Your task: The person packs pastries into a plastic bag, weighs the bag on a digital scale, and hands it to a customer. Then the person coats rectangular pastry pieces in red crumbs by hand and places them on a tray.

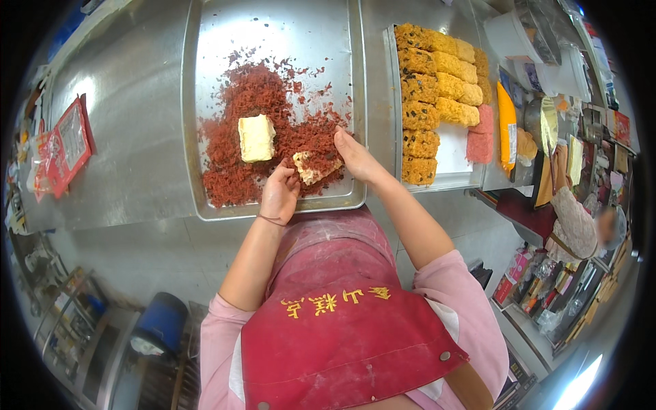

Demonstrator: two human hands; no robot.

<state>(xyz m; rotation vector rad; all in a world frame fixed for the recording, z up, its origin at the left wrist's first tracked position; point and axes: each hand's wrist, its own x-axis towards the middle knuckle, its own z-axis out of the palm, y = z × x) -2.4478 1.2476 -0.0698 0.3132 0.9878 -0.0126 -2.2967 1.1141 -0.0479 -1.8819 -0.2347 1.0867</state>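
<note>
A large metal tray (359, 102) lies before me, with a heap of dark red shredded floss (251, 97) spread on it. A pale cream block of cake (256, 138) rests on the floss. To its lower right, a second block of cake (312, 169), partly covered in red floss, lies between my hands. My left hand (281, 189) is at its left side, fingers curled close to it. At its right, above the tray's edge, my right hand (353, 154) is held with fingers extended and nothing gripped; part of its palm is turned from view.
On the right, a tray (397, 113) holds several rows of coated cakes (420, 87). Beyond it are an orange piping bag (507, 128) and plastic tubs (517, 41). A red packet (69, 143) lies at the left. A co-worker (574, 220) stands at the far right.
</note>
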